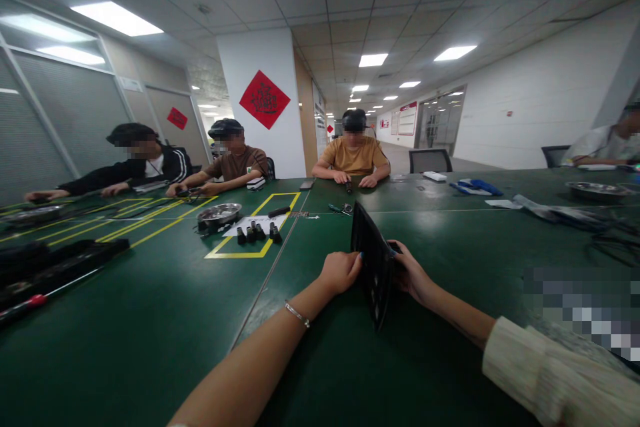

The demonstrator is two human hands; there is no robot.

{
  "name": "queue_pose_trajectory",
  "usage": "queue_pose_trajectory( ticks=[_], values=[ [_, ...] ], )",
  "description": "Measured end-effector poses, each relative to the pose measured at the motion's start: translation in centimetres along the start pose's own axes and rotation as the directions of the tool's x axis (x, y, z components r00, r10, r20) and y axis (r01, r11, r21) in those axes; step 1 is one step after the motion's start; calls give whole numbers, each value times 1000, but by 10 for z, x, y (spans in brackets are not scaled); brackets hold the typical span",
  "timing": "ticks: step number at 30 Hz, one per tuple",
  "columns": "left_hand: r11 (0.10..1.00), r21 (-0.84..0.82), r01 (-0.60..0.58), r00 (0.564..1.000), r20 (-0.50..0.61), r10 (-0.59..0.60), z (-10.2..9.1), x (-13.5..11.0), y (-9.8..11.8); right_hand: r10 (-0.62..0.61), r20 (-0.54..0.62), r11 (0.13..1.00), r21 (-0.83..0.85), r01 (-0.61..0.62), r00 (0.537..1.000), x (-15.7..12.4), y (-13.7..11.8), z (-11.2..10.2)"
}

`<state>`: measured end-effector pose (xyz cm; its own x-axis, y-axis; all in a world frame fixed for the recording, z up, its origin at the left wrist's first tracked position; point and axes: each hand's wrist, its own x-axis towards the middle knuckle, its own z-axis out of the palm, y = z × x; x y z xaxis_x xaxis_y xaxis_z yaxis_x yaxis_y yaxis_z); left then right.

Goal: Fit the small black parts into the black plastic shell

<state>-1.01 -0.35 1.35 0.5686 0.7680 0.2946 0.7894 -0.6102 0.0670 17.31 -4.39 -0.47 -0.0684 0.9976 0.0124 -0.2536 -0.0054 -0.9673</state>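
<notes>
A flat black panel [371, 260] stands on its edge on the green table [150, 320] just in front of me. My left hand [340, 271] is curled against its left face, fingers closed on it. Gripping the panel's right side is my right hand [410, 273], its fingers partly hidden behind the panel. A thin bracelet sits on my left wrist.
Several small black cylinders [256, 233], a paper sheet and a metal bowl [219, 214] lie by a yellow-taped rectangle ahead left. A black tray and a red-handled tool [30, 303] sit at far left. Three people sit across the table; another person's sleeve is at far right.
</notes>
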Motion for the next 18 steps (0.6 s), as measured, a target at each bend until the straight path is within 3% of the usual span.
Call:
queue_pose_trajectory(
  ticks=[4, 18],
  values=[
    [999, 34, 24, 999, -22, -24, 1, 0, 0, 4, 2, 1000, -3, -4, 1000, 0, 1, 0],
    [995, 48, -85, 995, -53, 87, 2, -1, -3, 31, -8, 999, -14, -31, 999, -3, -3, 1]
  ],
)
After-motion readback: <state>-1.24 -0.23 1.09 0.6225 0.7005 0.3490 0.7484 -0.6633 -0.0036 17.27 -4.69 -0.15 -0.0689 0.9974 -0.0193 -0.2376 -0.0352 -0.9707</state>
